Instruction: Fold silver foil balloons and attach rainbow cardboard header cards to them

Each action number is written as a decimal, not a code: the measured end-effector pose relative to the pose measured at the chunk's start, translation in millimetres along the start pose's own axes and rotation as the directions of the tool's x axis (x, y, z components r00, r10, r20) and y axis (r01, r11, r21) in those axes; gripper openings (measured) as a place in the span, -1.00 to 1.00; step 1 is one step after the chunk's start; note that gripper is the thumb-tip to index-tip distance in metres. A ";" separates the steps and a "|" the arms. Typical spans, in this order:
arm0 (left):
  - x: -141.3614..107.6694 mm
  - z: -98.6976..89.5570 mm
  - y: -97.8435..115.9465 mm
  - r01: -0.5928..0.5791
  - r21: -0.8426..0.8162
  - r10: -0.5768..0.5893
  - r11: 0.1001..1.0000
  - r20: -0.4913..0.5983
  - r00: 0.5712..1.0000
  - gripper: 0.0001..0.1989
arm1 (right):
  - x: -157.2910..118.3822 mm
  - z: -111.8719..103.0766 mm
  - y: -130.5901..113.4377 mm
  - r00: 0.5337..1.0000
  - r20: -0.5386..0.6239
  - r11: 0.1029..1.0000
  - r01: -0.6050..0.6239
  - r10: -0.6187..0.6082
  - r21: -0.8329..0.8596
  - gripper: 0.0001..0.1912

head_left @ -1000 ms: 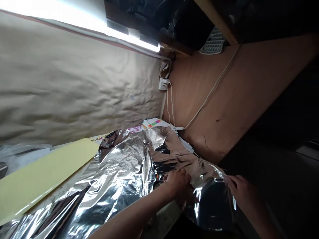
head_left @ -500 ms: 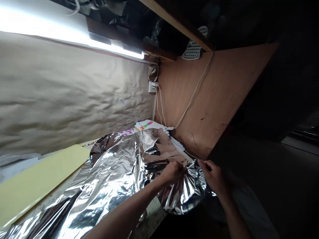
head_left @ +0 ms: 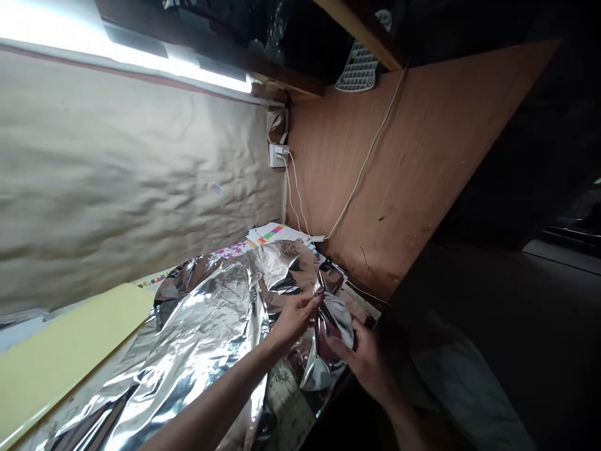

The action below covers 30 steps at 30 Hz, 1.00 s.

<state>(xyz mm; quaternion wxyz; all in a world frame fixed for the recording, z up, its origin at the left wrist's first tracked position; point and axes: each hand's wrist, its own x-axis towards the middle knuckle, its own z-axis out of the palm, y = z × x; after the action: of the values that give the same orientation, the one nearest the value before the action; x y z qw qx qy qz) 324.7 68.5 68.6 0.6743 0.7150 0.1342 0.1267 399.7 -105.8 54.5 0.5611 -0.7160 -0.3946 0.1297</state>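
Observation:
A large crinkled sheet of silver film lies over the work table, its right end gathered near the table edge. My left hand pinches a bunched fold of the film at the centre. Just right of it and a little lower, my right hand grips the loose end, fingers behind and thumb in front. The film between the two hands hangs down past the table's edge. What lies under the film is hidden.
A yellow board lies at the left. Printed papers sit at the back corner, beside white cables running up to a socket. A wooden panel stands behind, and a lit tube hangs above.
Both hands have moved left, and the right one lower. The gathered film end is now folded narrower between them. The camera view has shifted slightly.

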 end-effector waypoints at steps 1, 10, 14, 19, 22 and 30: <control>-7.1 -5.4 4.9 0.007 0.006 -0.007 1.000 -0.007 1.000 -0.38 | 5.1 17.5 -5.3 0.998 -0.043 0.998 0.040 -0.042 -0.044 -0.66; -51.4 -89.7 75.7 0.087 0.678 0.033 0.730 -0.163 0.986 -0.51 | 21.8 98.6 -48.6 0.871 0.182 0.740 0.485 -0.457 -0.466 -0.92; -62.7 -105.6 87.3 0.153 0.802 -0.016 0.578 -0.176 0.984 -0.47 | 11.7 122.6 -51.9 0.822 0.278 0.637 0.563 -0.497 -0.527 -0.93; -80.0 -106.5 78.3 0.166 0.792 0.003 0.588 -0.207 0.978 -0.51 | 1.3 135.4 -60.6 0.730 0.379 0.594 0.683 -0.569 -0.425 -0.84; -105.3 -122.3 68.2 0.297 0.696 0.033 0.654 -0.418 0.908 -0.48 | 9.9 118.5 -68.2 0.636 0.431 0.623 0.758 -0.640 -0.194 -0.70; -263.1 -123.9 4.9 0.463 0.143 -0.152 0.875 -0.826 0.542 -0.37 | 134.5 89.8 -9.0 0.799 0.513 0.724 0.551 -0.313 -0.415 -0.29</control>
<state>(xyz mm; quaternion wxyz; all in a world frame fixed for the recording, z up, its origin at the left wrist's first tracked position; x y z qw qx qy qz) 34.7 88.0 80.7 0.4178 0.6533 0.5647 0.2824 427.6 53.2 67.0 0.2526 -0.6861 -0.6819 0.0206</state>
